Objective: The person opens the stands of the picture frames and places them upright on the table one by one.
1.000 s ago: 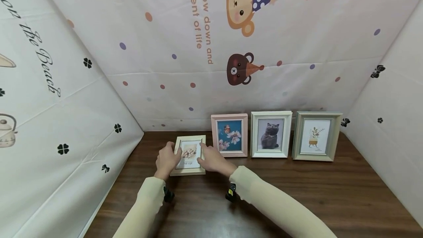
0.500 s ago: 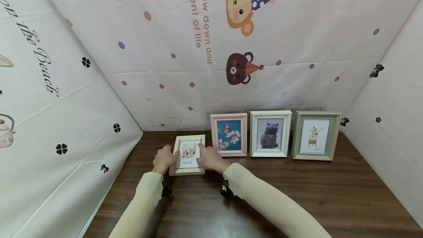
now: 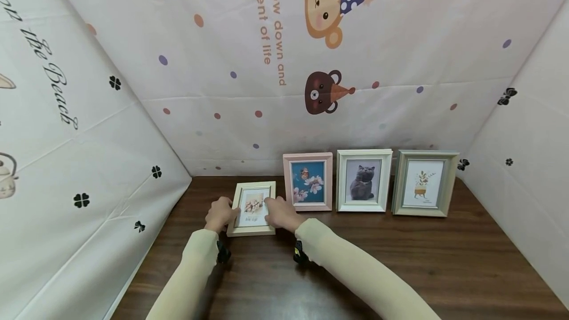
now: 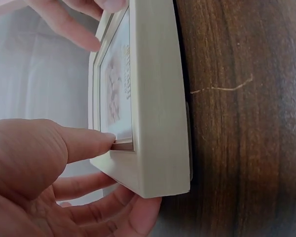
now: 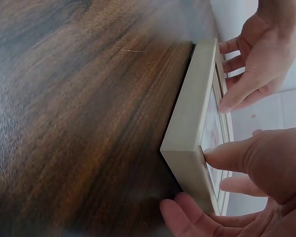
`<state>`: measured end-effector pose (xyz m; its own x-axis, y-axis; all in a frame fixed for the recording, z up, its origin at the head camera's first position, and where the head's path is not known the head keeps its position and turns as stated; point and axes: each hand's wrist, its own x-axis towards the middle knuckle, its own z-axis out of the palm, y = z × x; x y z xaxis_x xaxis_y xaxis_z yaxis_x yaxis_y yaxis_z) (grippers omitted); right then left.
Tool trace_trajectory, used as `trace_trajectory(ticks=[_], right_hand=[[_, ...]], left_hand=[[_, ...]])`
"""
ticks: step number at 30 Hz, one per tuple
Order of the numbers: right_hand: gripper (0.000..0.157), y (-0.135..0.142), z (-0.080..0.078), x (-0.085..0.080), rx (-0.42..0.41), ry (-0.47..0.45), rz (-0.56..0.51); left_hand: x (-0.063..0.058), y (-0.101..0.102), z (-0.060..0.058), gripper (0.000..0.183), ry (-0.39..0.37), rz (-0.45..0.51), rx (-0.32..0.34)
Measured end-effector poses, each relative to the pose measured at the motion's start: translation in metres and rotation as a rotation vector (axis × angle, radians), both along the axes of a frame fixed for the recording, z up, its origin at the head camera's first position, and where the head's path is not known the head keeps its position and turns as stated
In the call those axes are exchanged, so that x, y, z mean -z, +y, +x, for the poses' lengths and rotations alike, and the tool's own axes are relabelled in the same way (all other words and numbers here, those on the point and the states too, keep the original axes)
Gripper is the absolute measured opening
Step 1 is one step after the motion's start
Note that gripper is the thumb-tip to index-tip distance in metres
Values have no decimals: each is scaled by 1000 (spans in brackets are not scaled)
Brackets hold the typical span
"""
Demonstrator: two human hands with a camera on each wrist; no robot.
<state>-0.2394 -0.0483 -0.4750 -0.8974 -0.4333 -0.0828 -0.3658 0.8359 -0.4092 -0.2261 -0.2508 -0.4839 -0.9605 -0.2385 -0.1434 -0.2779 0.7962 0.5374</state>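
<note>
A cream picture frame (image 3: 252, 231) with a small pale picture lies face up on the brown table, left of a standing pink picture frame (image 3: 307, 207). My left hand (image 3: 220, 214) grips its left side; in the left wrist view the thumb (image 4: 89, 144) presses the inner edge and the fingers curl at the outer side. On the opposite side my right hand (image 3: 282, 213) holds the cream frame likewise. The right wrist view shows that thumb (image 5: 229, 154) on the front and fingers (image 5: 187, 215) at the outer edge. The frame's back is hidden.
Right of the pink frame stand a white frame (image 3: 362, 208) with a grey cat picture and a grey-green frame (image 3: 421, 211) with a plant picture. Behind them rises a printed cloth wall (image 3: 200, 78). More cloth walls border the brown table (image 3: 355, 246) at left and right.
My left thumb has drawn back toward the cream frame's left edge. The right wrist has swung slightly left. The cream frame has stayed almost in place.
</note>
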Motion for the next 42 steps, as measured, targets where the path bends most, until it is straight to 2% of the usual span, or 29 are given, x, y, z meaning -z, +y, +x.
trace_trajectory(ticks=[8, 16, 21, 27, 35, 42], right_hand=[[33, 0, 0, 3, -31, 27, 15], [24, 0, 1, 5, -25, 44, -17], [7, 0, 1, 7, -48, 66, -14], [22, 2, 0, 10, -81, 78, -1], [22, 3, 2, 8, -108, 98, 10], [18, 3, 2, 10, -104, 106, 21]], left_hand=[[3, -2, -5, 34, -19, -1, 2], [-1, -3, -7, 26, -22, -9, 12], [-1, -5, -7, 23, -22, -21, 21], [-1, -2, -6, 23, -17, -23, 28], [3, -4, -7, 24, -34, 3, 19], [0, -6, -7, 27, -37, 13, 23]])
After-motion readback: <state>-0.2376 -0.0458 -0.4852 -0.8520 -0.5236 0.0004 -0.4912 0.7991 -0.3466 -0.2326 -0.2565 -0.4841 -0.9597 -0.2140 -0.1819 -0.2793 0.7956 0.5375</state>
